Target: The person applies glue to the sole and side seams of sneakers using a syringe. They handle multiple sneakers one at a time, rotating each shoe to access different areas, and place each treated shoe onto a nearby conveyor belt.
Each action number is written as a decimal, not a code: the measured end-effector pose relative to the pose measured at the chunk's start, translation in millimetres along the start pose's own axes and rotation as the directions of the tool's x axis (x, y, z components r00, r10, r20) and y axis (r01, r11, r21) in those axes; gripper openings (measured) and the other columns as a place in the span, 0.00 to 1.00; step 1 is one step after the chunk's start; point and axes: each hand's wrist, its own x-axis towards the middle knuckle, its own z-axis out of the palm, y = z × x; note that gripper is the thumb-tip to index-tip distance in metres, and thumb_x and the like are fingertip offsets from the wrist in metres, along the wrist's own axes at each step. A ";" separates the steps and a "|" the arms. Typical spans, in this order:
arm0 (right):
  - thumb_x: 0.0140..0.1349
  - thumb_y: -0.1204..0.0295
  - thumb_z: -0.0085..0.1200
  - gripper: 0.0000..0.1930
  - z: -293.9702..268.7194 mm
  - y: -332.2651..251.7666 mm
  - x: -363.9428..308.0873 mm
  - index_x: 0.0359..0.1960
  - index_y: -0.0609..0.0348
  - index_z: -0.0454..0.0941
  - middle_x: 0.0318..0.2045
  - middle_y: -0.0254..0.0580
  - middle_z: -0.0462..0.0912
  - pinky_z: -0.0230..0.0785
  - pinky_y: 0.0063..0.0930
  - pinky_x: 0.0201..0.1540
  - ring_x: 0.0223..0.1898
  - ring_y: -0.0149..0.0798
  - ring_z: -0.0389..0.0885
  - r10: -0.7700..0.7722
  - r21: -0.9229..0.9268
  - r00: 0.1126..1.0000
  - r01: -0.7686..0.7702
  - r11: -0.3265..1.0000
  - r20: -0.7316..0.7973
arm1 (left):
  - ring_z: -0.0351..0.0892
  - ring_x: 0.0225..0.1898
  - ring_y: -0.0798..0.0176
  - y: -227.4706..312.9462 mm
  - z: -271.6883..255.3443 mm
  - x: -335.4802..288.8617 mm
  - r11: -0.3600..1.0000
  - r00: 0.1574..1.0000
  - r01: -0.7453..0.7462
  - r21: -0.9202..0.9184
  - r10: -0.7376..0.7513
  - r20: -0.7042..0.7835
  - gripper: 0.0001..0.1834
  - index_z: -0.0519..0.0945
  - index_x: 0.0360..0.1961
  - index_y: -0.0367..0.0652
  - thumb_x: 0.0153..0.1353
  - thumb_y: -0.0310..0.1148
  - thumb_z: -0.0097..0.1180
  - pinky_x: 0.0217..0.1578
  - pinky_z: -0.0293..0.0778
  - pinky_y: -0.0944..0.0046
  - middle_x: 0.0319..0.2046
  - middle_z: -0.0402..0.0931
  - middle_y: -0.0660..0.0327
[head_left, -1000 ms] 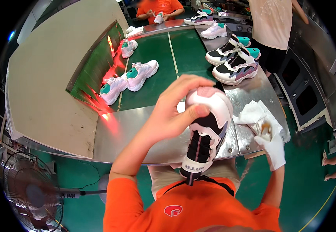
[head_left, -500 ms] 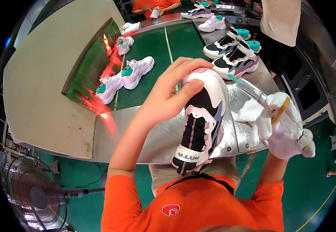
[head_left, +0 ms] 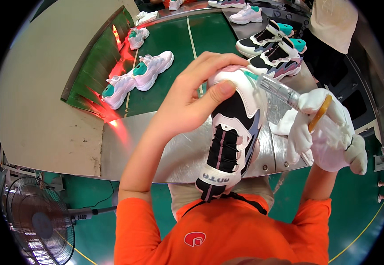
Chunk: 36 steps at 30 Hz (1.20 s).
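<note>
My left hand (head_left: 191, 100) grips the toe of a black, white and pink sneaker (head_left: 232, 132), held upright with its heel against my chest. My right hand (head_left: 329, 126), in a white glove, holds a clear pen-like applicator tool (head_left: 279, 90) whose teal tip touches the sneaker's toe side. A white cloth (head_left: 294, 132) hangs from the gloved hand, and a yellow band (head_left: 319, 114) crosses it.
A green conveyor belt (head_left: 170, 48) carries pink-and-teal sneakers (head_left: 139, 75). Dark sneakers with teal heels (head_left: 273, 51) stand on the metal table (head_left: 156, 145) at the right. A red-lit tunnel opening (head_left: 108, 84) is on the left. A floor fan (head_left: 37, 221) stands lower left.
My right hand rose from the table with the cloth and brought the applicator tip to the sneaker's toe. The sneaker stayed in my left hand, tilted slightly.
</note>
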 end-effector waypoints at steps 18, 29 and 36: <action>0.42 0.47 0.64 0.47 -3.7 66.0 37.5 0.53 0.78 0.64 0.28 0.53 0.73 0.75 0.35 0.23 0.22 0.45 0.77 0.324 -0.020 0.930 -0.332 0.943 -0.175 | 0.74 0.50 0.68 -74.9 -19.2 -54.2 0.916 0.861 0.170 -0.363 -0.317 -0.398 0.27 0.70 0.61 0.34 0.71 0.46 0.49 0.52 0.69 0.69 0.50 0.76 0.58; 0.35 0.50 0.69 0.52 -23.1 100.7 18.3 0.55 0.83 0.64 0.30 0.56 0.76 0.78 0.37 0.29 0.27 0.50 0.81 0.379 0.184 0.920 -0.357 0.916 -0.103 | 0.74 0.53 0.67 -103.8 -12.9 -81.9 0.828 0.750 0.181 -0.531 -0.466 -0.470 0.25 0.67 0.63 0.34 0.73 0.43 0.45 0.56 0.67 0.66 0.51 0.75 0.58; 0.29 0.55 0.75 0.54 -28.6 97.3 1.8 0.54 0.84 0.64 0.30 0.58 0.77 0.79 0.36 0.30 0.29 0.54 0.82 0.480 0.307 0.863 -0.418 0.855 -0.161 | 0.74 0.53 0.66 -107.6 -14.0 -82.1 0.817 0.732 0.199 -0.542 -0.491 -0.471 0.25 0.67 0.62 0.34 0.74 0.42 0.44 0.56 0.68 0.65 0.52 0.75 0.58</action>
